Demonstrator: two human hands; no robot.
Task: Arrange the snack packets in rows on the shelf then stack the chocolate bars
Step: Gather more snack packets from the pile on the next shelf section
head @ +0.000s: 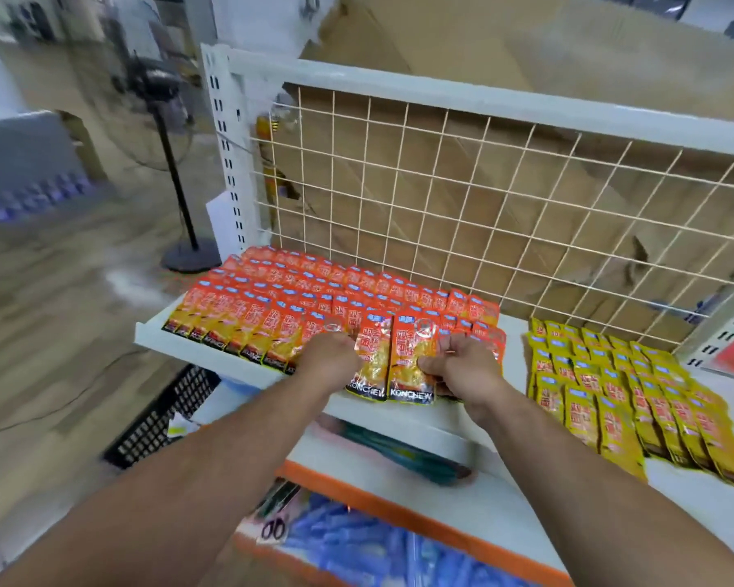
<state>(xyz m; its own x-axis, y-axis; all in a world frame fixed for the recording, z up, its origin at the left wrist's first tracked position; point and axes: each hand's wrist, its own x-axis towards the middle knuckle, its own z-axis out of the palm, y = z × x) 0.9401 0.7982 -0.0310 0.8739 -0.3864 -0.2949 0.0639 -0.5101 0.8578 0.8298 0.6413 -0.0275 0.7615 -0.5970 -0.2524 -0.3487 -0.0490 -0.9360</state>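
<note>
From my remote seat, the one word I can read is "KONCHEW", white on the black band at the foot of the two nearest packets; the large red characters above it are there, but too blurred for me to make out. Those two belong to the orange-red packets (297,290), which lie in overlapping rows across the left part of the white shelf (515,353), reaching back to the wire grid (484,197). The right hand (462,366) pinches the front packet (412,345), with the thumb pressed on its face and the fingers curled behind its right edge. The left hand (327,353) sits knuckles-up on the front row, just beside the neighbouring packet (371,362); its fingers are tucked under, and I cannot tell whether it grips anything. Across a bare strip of shelf to the right, the yellow packets (611,383) lie in their own rows, with blue tabs at the top and red print that I cannot read. Both forearms cross the shelf's front lip and hide part of the lower shelf (378,497), which has an orange edge. On it I can see scissors (274,529), a heap of blue items (378,552) and a blurred green thing (399,455). A black crate (157,417) sits below at the left, a pedestal fan (162,99) stands beyond it on the floor, and cardboard (441,36) fills the space behind the grid.
</note>
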